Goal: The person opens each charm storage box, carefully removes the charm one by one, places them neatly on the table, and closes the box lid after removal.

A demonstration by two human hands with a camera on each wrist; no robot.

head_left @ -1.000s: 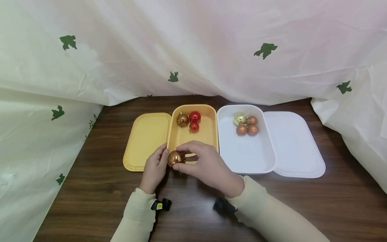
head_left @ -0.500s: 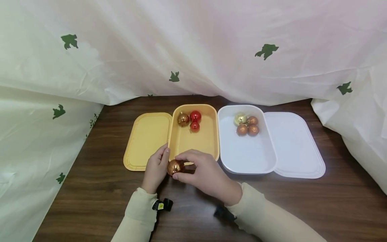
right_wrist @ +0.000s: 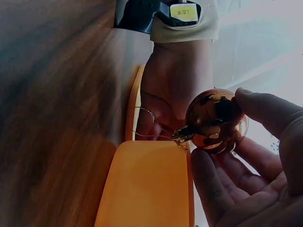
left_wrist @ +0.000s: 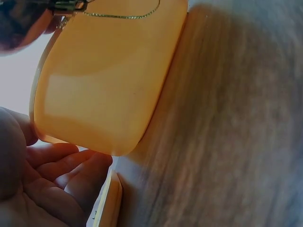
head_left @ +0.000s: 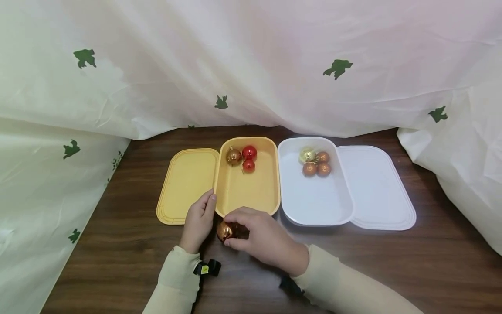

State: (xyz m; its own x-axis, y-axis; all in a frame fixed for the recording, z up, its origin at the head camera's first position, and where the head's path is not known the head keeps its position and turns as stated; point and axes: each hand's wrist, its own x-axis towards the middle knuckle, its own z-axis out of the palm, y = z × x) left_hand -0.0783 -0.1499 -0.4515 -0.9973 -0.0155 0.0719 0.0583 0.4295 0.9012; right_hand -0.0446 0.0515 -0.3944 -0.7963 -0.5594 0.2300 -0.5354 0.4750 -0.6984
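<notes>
In the head view my right hand pinches a shiny copper-brown bauble between thumb and fingers, just in front of the yellow box. The right wrist view shows the bauble's gold cap and loop of cord hanging free. My left hand holds the yellow box at its left wall, thumb by the rim. Inside that box, at the back, lie a brown-gold bauble and two red baubles. To its right, the white box bears a pale gold bauble and several small copper baubles.
A yellow lid lies left of the yellow box, and a white lid right of the white box. All rest on a dark wooden table. Pale cloth with green bird shapes hangs behind and at both sides.
My right hand has drawn the bauble toward me, from over the yellow box's front rim to in front of it. The left hand keeps its place at the box.
</notes>
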